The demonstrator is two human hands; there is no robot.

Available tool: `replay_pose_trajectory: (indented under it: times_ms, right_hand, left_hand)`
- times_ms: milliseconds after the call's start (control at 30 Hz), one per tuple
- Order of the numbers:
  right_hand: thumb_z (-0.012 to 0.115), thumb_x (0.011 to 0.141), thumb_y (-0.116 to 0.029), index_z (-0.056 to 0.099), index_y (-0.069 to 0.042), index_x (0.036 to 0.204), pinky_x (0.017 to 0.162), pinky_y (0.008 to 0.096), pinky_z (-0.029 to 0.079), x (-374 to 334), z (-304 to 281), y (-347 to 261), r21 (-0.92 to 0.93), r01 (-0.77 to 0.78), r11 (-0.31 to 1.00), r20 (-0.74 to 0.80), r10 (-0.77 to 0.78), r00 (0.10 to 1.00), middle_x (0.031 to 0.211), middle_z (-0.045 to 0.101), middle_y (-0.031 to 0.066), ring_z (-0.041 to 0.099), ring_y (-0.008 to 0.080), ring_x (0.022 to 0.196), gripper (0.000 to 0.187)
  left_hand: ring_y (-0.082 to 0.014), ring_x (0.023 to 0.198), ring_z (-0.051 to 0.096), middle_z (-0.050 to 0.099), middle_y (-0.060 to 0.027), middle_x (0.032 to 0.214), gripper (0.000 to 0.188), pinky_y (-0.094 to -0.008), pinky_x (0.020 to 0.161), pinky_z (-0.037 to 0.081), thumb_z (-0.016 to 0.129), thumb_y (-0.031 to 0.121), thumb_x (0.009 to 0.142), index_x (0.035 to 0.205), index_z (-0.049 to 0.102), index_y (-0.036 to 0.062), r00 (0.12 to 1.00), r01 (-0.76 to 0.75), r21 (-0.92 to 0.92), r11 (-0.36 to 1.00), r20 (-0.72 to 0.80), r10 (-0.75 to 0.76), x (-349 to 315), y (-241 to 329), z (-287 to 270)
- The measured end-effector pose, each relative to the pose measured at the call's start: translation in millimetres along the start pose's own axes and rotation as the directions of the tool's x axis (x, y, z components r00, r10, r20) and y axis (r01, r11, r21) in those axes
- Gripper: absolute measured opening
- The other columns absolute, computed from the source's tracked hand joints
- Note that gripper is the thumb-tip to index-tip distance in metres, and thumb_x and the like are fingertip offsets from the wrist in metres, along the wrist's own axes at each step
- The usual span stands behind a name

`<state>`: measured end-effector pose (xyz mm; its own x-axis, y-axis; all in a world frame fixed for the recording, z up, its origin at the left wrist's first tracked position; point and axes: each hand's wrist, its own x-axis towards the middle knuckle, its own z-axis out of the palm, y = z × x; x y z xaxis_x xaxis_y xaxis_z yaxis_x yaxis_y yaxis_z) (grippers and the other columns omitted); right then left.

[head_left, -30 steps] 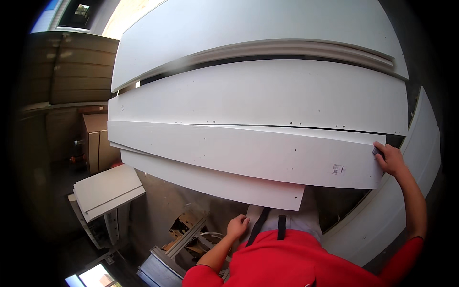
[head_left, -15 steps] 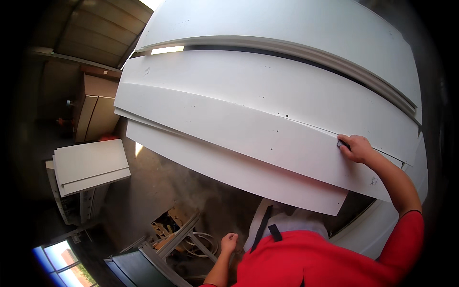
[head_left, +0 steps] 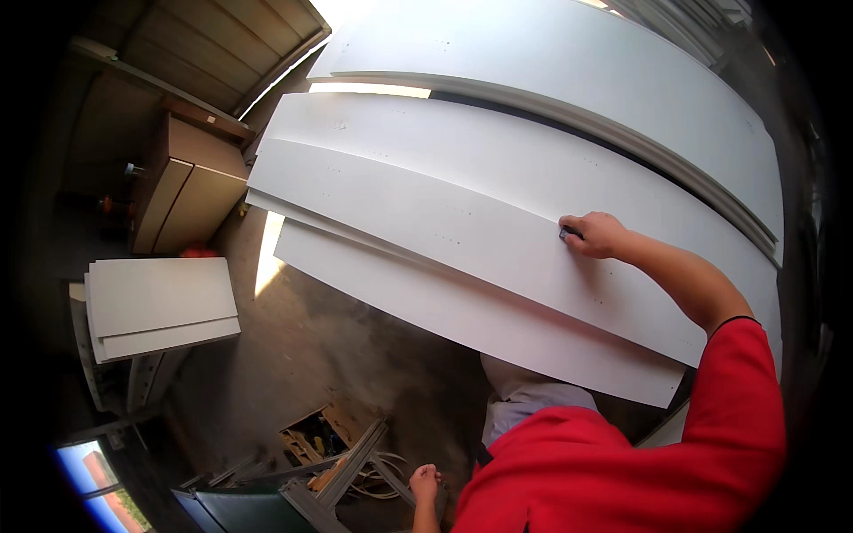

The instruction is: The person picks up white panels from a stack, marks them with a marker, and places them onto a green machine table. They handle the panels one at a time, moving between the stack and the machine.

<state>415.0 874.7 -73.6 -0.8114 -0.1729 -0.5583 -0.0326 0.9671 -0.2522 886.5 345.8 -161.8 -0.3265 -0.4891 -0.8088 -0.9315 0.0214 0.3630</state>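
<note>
My right hand [head_left: 597, 234] is closed on a small dark object [head_left: 569, 232] with a paler end; most of it is hidden in my fingers. It presses along the upper long edge of a white panel [head_left: 418, 222], which overlaps another white panel [head_left: 498, 160] behind it. Small dark holes dot these panels. Nearer to me, a lower white panel [head_left: 462, 315] sticks out from beneath. Down by my side, away from the panels, my left hand [head_left: 426, 482] hangs with its fingers curled in and nothing visible in them.
A further stack of white panels [head_left: 551, 62] lies beyond a dark gap. To the left are a brown cabinet [head_left: 200, 209] and smaller white boards [head_left: 164, 298] on a stand. A metal frame [head_left: 342, 471] and a wooden box of tools [head_left: 315, 435] stand near my left side.
My right hand has slid left along the panel edge with the small dark object. My left hand stays low at my side. The view has shifted with my body.
</note>
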Motion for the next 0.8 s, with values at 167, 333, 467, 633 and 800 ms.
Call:
replay_pose_trajectory:
  times_ms: [167,333,467,633,800]
  right_hand:
    - [0.050,0.089,-0.031,0.057,-0.017,0.126,0.078,0.0451,0.050,68.0,-35.4,-79.5,-0.006,-0.001,1.000,0.032,0.002,0.999,0.095,0.068,0.0165,0.064,0.0355,0.089,0.040]
    - [0.050,0.088,-0.031,0.057,-0.017,0.126,0.079,0.0447,0.051,151.0,-59.8,-154.8,0.017,0.029,0.999,-0.007,-0.028,1.000,0.096,0.069,0.0164,0.065,0.0351,0.090,0.040]
    - [0.050,0.089,-0.031,0.057,-0.017,0.127,0.080,0.0442,0.051,207.6,-84.3,-219.5,0.003,0.012,1.000,0.060,-0.012,0.998,0.096,0.069,0.0161,0.065,0.0350,0.090,0.041]
    - [0.050,0.088,-0.031,0.057,-0.017,0.127,0.079,0.0440,0.051,283.3,-114.8,-295.9,-0.012,0.040,0.999,0.056,-0.039,0.998,0.095,0.069,0.0158,0.065,0.0351,0.090,0.041]
    - [0.050,0.087,-0.031,0.058,-0.017,0.125,0.080,0.0446,0.051,370.6,-141.8,-376.5,0.023,0.090,0.996,0.027,-0.091,0.995,0.096,0.069,0.0157,0.065,0.0352,0.090,0.041]
  left_hand:
    - [-0.0103,0.060,0.060,0.066,-0.0051,0.074,0.019,-0.0240,0.056,0.049,0.065,0.016,0.091,0.098,0.064,-0.0012,0.996,-0.049,0.002,0.999,0.076,0.049,67.5,61.4,-36.2]
    - [-0.0101,0.062,0.059,0.066,-0.0051,0.075,0.019,-0.0243,0.057,0.048,0.063,0.016,0.092,0.099,0.064,-0.0019,0.996,-0.060,-0.002,0.998,0.058,0.061,134.2,164.6,-105.9]
    - [-0.0101,0.061,0.058,0.065,-0.0046,0.075,0.018,-0.0243,0.057,0.047,0.063,0.016,0.093,0.100,0.064,-0.0003,0.999,-0.044,-0.036,0.998,0.000,0.044,163.9,228.1,-158.6]
    - [-0.0106,0.057,0.056,0.064,-0.0036,0.072,0.016,-0.0242,0.054,0.046,0.064,0.017,0.092,0.094,0.065,0.0004,0.998,-0.010,-0.017,1.000,-0.066,0.008,207.6,266.5,-198.7]
    - [-0.0122,0.063,0.061,0.067,-0.0052,0.073,0.023,-0.0274,0.057,0.048,0.065,0.020,0.090,0.089,0.068,-0.0024,0.999,-0.014,0.178,0.984,0.054,0.005,287.5,296.7,-235.5]
